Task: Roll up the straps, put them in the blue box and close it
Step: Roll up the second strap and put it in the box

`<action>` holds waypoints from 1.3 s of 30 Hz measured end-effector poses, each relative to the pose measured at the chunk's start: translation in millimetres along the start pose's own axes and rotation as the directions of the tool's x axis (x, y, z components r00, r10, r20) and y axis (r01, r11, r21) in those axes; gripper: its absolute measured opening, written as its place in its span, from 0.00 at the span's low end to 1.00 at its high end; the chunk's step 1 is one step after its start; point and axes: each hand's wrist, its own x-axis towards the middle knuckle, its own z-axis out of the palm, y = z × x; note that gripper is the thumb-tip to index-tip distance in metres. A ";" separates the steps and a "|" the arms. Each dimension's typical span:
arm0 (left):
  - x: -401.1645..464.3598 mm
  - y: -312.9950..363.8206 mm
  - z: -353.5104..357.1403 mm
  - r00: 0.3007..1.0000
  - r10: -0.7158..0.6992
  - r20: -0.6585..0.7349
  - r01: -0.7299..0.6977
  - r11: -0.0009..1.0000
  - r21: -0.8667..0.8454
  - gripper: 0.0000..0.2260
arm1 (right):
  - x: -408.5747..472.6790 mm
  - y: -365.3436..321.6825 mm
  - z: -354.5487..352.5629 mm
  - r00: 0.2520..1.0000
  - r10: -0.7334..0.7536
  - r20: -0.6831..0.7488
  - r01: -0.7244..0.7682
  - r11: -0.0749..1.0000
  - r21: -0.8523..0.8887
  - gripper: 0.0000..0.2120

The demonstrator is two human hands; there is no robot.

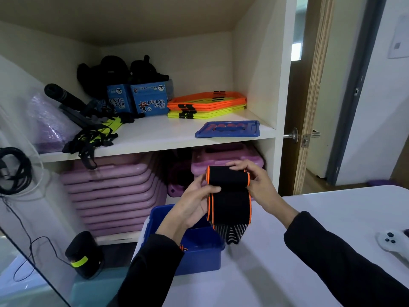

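A black strap with orange edges (229,197) hangs in the air above the white table (309,262). Its top is wound into a roll, and its loose striped end dangles down to the table. My left hand (194,204) pinches the left side of the roll. My right hand (254,180) grips the roll's right end from behind. Below my left wrist stands the open blue box (199,255) at the table's left edge. A bit of orange-edged strap shows inside it. The blue lid (228,129) lies on the upper shelf.
The white shelf unit holds stacked pink cases below, and blue cartons, orange and yellow frames and black gear above. A white controller (391,242) lies at the table's right edge. A black pouch with a yellow band (84,255) sits low left near cables. A door stands open on the right.
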 end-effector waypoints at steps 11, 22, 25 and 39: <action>-3.6 2.7 17.0 0.987 0.107 -0.122 -0.091 0.988 0.128 0.26 | -13.4 -7.0 8.3 0.961 0.277 -0.014 -0.267 0.938 0.221 0.17; -15.2 -0.6 27.4 0.950 0.278 -0.141 -0.223 0.923 0.312 0.29 | -17.5 -14.3 28.9 0.932 0.360 -0.038 -0.339 0.904 0.261 0.27; -15.8 0.0 28.1 0.939 0.308 -0.153 -0.244 0.910 0.334 0.32 | -15.0 -18.6 27.8 0.931 0.364 -0.031 -0.351 0.914 0.201 0.18; -13.3 -16.9 18.5 1.000 0.018 -0.010 -0.015 0.973 0.231 0.15 | -6.8 -9.5 10.1 0.958 0.233 -0.164 -0.171 0.930 0.325 0.20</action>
